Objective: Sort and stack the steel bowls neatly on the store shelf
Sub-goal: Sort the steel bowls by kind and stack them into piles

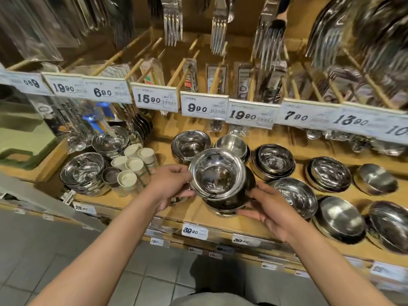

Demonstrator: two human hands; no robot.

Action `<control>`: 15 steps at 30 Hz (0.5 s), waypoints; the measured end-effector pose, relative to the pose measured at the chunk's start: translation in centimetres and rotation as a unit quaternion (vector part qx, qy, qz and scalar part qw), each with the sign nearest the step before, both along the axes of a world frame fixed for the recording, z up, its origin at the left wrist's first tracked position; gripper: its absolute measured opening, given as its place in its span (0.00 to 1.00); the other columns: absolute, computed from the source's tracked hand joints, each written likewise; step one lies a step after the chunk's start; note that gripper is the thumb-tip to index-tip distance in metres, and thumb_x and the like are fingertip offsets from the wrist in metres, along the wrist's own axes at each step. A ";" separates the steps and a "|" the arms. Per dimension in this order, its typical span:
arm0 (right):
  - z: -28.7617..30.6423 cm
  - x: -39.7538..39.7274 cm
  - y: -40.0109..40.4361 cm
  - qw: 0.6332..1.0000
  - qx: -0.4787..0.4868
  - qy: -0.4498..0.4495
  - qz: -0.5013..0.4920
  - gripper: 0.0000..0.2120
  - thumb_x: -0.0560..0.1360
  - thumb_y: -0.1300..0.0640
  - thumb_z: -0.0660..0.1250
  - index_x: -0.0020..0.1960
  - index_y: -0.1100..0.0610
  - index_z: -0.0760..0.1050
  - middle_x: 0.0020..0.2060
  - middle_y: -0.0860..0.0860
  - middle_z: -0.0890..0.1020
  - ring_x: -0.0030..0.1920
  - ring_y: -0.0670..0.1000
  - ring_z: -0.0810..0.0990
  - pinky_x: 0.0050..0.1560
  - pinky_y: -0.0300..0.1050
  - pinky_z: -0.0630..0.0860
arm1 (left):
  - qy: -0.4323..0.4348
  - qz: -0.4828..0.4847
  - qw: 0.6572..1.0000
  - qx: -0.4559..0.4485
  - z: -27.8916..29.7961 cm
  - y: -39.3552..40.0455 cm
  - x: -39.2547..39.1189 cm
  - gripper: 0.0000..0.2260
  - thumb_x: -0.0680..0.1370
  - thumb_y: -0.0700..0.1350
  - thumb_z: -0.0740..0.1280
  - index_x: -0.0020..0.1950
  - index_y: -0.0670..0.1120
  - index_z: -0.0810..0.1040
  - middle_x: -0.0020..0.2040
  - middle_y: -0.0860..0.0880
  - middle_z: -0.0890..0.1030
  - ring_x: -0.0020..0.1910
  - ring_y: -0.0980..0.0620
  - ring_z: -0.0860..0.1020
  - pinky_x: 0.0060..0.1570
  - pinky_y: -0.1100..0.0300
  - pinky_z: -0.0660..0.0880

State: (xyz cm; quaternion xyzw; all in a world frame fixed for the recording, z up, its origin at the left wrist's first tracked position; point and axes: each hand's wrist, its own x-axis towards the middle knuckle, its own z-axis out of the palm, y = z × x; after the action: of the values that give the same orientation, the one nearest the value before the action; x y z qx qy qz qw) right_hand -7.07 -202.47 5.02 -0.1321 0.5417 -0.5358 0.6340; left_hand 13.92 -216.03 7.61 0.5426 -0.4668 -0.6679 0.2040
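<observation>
Cradling the stack of steel bowls at 9 and 3 o'clock, left hand and right hand curl around rigid, slippery-looking, probably light walls above the shelf.

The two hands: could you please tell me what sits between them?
In the head view, a stack of steel bowls sits between the left hand and the right hand, which grip its opposite sides.

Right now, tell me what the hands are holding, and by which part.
A stack of steel bowls. The left hand pinches the top bowl's left rim; the right hand cups the stack's lower right side.
</observation>
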 end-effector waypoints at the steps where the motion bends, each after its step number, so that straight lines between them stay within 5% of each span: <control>1: 0.1 0.0 0.2 1.000 -0.007 -0.004 -0.003 0.13 0.82 0.65 0.63 0.65 0.59 0.77 0.54 0.60 0.87 0.55 0.59 0.87 0.43 0.48 0.85 | 0.003 -0.010 1.000 0.006 0.1 0.2 -0.6 0.06 0.78 0.33 0.69 0.54 0.33 0.80 0.44 0.38 0.82 0.34 0.51 0.83 0.31 0.63 0.82; 10: 1.1 -0.3 2.5 0.999 -0.038 -0.027 -0.020 0.13 0.83 0.60 0.62 0.66 0.58 0.76 0.57 0.60 0.86 0.57 0.59 0.86 0.45 0.47 0.86 | -0.024 -0.085 0.995 0.044 0.1 1.3 -3.3 0.08 0.80 0.36 0.67 0.58 0.44 0.75 0.55 0.40 0.84 0.46 0.49 0.86 0.32 0.65 0.81; 15: 2.1 -0.8 2.5 0.999 -0.013 -0.029 -0.035 0.18 0.82 0.46 0.62 0.66 0.56 0.76 0.49 0.59 0.88 0.54 0.61 0.86 0.43 0.52 0.85 | -0.036 -0.100 0.994 0.027 0.1 1.8 -4.0 0.12 0.80 0.34 0.66 0.62 0.44 0.74 0.58 0.39 0.83 0.52 0.44 0.86 0.39 0.58 0.85</control>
State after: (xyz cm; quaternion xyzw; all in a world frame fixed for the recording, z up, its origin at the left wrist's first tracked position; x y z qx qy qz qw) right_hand -7.91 -199.98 7.11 -0.1060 0.5207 -0.5679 0.6286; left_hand 9.93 -214.22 7.69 0.5226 -0.5074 -0.6772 0.1042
